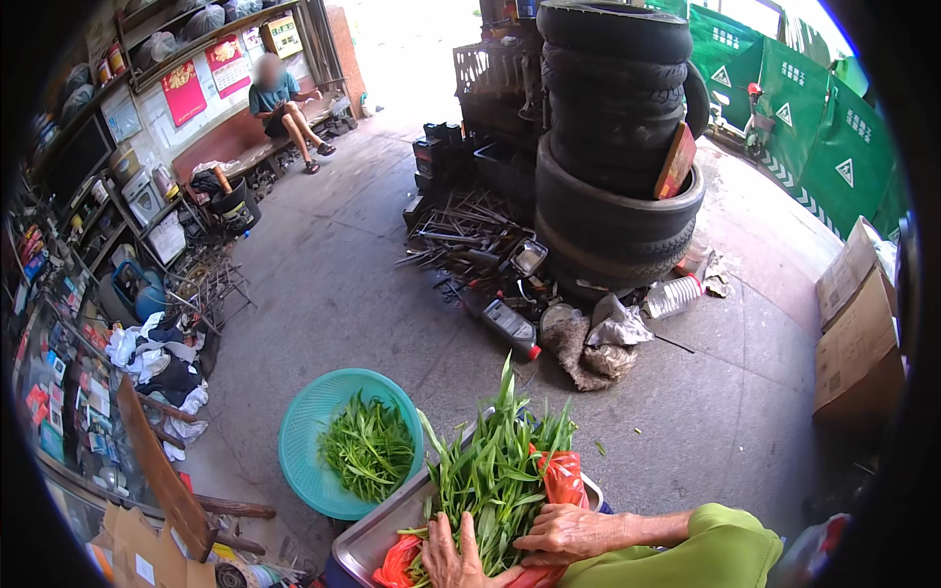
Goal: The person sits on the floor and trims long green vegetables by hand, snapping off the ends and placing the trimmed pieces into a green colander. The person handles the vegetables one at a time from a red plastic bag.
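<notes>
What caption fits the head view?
Both hands, left hand and right hand, rest on leafy greens in a metal tray beside a teal basket.

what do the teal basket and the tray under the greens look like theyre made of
Teal basket: likely plastic, with an even colour and a fine perforated mesh wall. Tray: apparently metal, perhaps stainless steel, with a dull grey sheen and a thin rolled rim.
</notes>
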`<move>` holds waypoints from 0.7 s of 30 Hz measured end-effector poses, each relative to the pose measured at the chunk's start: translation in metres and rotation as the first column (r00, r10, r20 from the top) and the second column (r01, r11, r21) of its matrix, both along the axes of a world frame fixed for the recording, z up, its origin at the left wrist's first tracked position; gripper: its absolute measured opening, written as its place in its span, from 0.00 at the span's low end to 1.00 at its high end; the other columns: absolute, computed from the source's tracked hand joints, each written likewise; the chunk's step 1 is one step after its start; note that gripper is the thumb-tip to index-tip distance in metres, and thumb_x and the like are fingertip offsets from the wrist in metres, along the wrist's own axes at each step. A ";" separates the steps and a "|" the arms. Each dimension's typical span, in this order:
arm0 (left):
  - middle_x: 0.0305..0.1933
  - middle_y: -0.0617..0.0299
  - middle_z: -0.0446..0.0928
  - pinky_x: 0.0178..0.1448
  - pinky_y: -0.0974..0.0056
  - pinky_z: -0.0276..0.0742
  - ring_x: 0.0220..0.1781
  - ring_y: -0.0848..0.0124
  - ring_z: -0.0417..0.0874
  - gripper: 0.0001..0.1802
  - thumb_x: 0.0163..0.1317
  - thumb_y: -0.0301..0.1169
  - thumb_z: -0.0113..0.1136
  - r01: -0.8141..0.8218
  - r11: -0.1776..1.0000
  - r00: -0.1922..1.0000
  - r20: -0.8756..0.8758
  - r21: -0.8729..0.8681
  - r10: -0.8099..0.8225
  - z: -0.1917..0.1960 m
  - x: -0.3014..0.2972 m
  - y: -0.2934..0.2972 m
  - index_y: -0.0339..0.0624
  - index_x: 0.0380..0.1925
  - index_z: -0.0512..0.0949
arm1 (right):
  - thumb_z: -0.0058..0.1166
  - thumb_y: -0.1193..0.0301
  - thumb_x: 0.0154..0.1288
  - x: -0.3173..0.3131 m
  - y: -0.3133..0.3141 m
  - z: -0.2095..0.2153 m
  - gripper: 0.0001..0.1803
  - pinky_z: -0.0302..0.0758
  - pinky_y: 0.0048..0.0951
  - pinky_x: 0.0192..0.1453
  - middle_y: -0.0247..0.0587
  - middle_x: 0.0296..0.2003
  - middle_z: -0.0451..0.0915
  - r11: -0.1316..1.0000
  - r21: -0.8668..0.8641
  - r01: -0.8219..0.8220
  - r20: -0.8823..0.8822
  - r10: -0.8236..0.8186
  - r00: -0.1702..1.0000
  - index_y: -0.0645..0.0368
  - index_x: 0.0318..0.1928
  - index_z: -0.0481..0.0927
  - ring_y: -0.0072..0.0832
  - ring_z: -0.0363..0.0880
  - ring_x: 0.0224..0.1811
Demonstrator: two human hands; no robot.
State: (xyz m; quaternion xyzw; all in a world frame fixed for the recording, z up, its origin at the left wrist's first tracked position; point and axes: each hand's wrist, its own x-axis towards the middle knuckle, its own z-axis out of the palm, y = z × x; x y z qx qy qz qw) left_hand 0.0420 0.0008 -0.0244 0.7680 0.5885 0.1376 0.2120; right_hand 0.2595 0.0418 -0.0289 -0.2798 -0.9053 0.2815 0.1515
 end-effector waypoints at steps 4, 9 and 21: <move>0.76 0.39 0.49 0.74 0.39 0.53 0.76 0.42 0.52 0.62 0.40 0.44 0.79 -0.027 0.998 1.000 0.000 -0.053 0.027 0.005 -0.001 0.008 0.47 0.74 0.52 | 0.55 0.60 0.69 0.005 -0.003 0.005 0.16 0.72 0.34 0.43 0.41 0.25 0.79 0.999 -0.012 0.044 -0.089 -0.045 0.995 0.60 0.45 0.79 0.36 0.81 0.32; 0.74 0.37 0.54 0.74 0.40 0.53 0.76 0.42 0.53 0.63 0.40 0.45 0.78 0.017 0.997 0.999 -0.046 -0.081 -0.021 0.012 0.007 0.024 0.44 0.74 0.52 | 0.54 0.62 0.68 0.026 -0.007 0.034 0.13 0.72 0.37 0.44 0.38 0.22 0.78 0.996 -0.065 0.065 0.125 -0.056 0.991 0.57 0.31 0.75 0.36 0.80 0.28; 0.65 0.27 0.62 0.62 0.38 0.62 0.60 0.37 0.71 0.65 0.39 0.59 0.75 -0.056 0.995 0.975 -0.221 -0.086 0.036 -0.004 0.031 0.022 0.47 0.74 0.53 | 0.65 0.54 0.55 0.029 -0.024 -0.005 0.16 0.75 0.37 0.47 0.37 0.26 0.80 0.906 0.193 0.377 0.177 -0.410 0.895 0.54 0.28 0.81 0.35 0.82 0.33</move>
